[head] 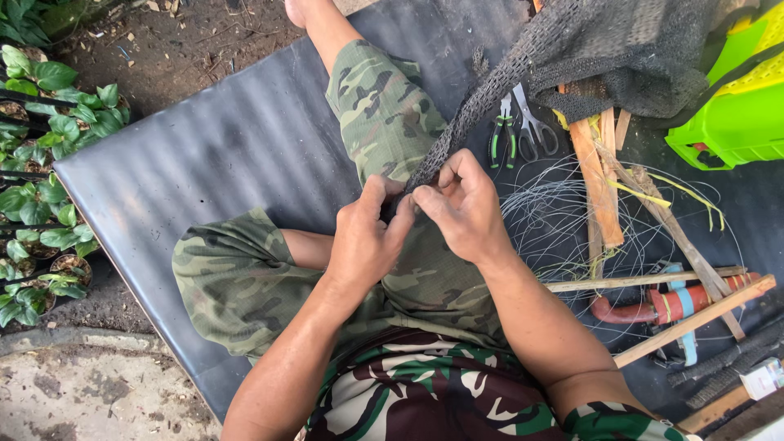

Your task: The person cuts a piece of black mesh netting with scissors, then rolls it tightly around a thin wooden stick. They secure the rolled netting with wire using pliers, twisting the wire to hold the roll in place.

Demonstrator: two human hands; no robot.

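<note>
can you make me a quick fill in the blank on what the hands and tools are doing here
1. Both hands, left hand and right hand, pinch a strip of black ____.
2. The pliers lie right beside a pair of ____.
3. The potted plants stand off the mat's ____ edge in the picture.
4. The person's shorts have a ____ pattern.

Missing words: netting; scissors; left; camouflage

Outdoor garden or plant-nursery work area, at ground level. Bare soil (188, 41) with leaf litter borders a dark ground sheet (237, 155), and potted seedlings (41, 204) stand in rows along one edge. Shade netting (621, 49), pliers (501, 139), scissors (535, 131), loose wire (547, 220), wooden sticks (600, 188) and a green sprayer tank (735, 114) lie about.
</note>
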